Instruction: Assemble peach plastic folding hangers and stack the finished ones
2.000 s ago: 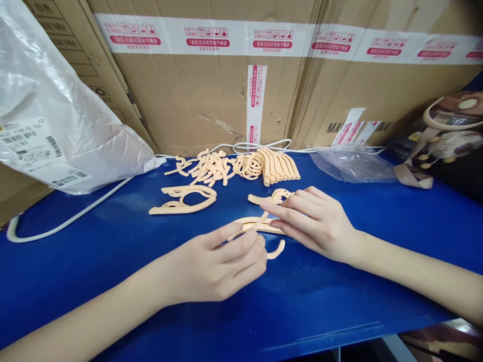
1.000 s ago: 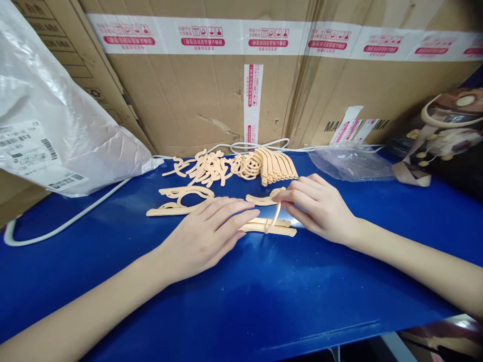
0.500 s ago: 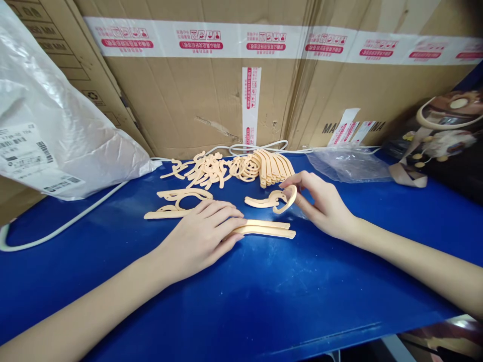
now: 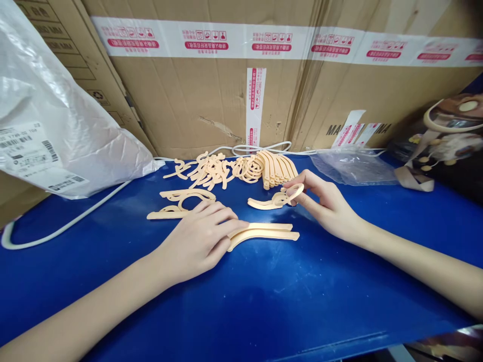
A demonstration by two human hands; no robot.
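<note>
- Standing here, I see the right hand pinching a thin, cream-coloured curved piece, seemingly plastic, between thumb and fingers, right of centre above the blue table.
- The left hand has its fingers bent over the left ends of two slim, cream-coloured bowed strips; whether it grips them or only steadies them, I cannot tell.
- The step in hand, I'd judge, is handling the curved piece while the strips stay put. A next move with it calls for a firm pinch and a path clear of the cream hooked piece lying just beside the right hand (the two overlap from here, so I cannot say whether they touch).
- The curved piece is tilted, its long axis slanting from near left to far right; which way its open end faces is hidden.
- The strips lie lengthwise left to right, one just beyond the other, straight ends pointing right and left ends bending toward the near side.
- Beyond the left hand sits a cream set of curved parts; farther off, a jumbled cream heap adjoins a fan of cream strips.
</note>
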